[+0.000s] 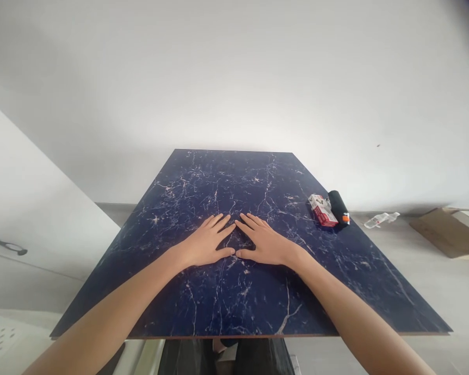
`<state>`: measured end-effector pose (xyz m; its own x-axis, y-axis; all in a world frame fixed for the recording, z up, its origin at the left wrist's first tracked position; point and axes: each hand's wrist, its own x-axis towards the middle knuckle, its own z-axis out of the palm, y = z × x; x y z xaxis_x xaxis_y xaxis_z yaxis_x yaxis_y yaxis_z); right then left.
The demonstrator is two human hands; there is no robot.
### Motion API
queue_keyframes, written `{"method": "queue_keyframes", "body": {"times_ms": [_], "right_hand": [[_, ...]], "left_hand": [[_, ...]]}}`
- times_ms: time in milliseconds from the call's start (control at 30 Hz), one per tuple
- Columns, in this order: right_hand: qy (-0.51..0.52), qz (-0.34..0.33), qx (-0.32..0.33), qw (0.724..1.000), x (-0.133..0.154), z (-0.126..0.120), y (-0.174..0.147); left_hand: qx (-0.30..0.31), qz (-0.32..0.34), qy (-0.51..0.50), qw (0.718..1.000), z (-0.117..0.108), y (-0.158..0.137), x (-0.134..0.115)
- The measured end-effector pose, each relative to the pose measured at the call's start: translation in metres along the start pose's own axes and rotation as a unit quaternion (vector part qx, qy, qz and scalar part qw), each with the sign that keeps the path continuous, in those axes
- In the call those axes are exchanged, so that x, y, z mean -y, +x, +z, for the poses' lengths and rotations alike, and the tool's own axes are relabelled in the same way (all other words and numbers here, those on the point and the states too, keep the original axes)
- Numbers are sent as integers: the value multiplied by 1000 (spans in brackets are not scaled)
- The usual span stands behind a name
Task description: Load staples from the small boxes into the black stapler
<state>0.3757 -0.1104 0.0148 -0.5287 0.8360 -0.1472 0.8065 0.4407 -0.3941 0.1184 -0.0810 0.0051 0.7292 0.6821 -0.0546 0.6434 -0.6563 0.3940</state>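
At frame centre, we see left hand (210,241) and right hand (263,241) flat on the worktop (234,179), spread wide, holding nothing, perhaps for support.

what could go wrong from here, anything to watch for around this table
The dark roll lies close to the right edge of the table, so a wide sweep of the right hand might knock it off. The red and white box sits right beside it, so bumping the box could push the roll too. A clear bottle lies on the floor and might be stepped on.
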Motion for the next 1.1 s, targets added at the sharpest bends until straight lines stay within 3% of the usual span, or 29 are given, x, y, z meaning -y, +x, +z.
{"method": "queue_keyframes", "body": {"times_ms": [1100], "right_hand": [[3, -8, -11, 1000, 3, 4, 1]], "left_hand": [[27, -30, 46, 998, -1, 4, -2]]}}
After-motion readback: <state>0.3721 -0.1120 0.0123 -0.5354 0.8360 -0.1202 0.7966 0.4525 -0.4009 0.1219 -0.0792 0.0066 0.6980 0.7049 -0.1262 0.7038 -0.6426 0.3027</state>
